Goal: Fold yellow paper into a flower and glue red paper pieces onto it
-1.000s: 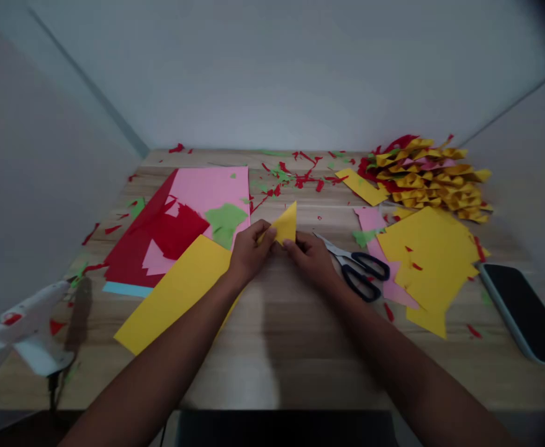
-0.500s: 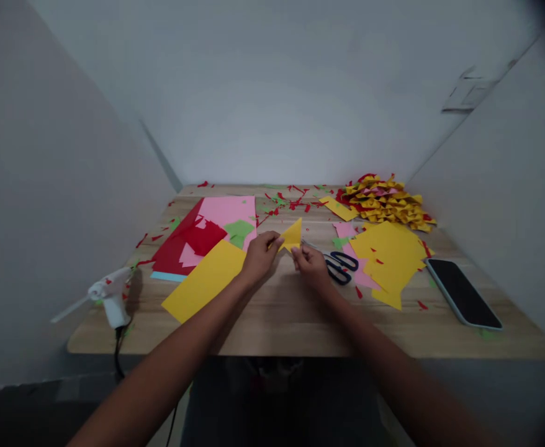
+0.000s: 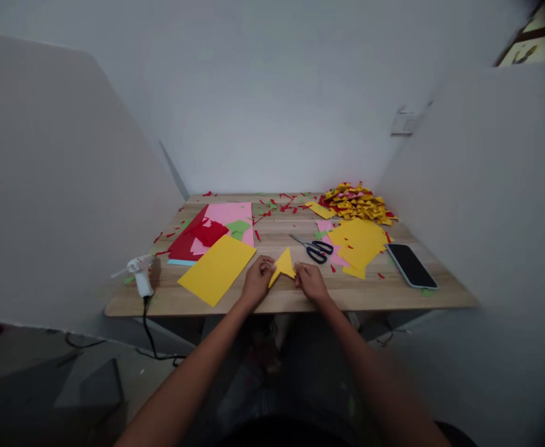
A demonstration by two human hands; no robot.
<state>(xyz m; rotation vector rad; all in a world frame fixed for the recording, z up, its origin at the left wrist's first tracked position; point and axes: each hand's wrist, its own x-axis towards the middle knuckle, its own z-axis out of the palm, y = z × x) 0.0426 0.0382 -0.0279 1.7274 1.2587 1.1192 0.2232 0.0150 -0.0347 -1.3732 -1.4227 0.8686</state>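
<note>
Paper (image 3: pixel 285 263) near table's front edge (image 3: pixel 291 309)

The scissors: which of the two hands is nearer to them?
Right. The right hand is just on the near side of the scissors; the left hand is farther off, to their left.

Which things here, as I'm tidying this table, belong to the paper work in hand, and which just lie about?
Likely belonging:
folded yellow piece, between left hand and right hand
large yellow sheet
scissors
heap of folded pieces

Apparently lying about:
phone
red scraps
glue gun, untouched, possibly needed
</note>
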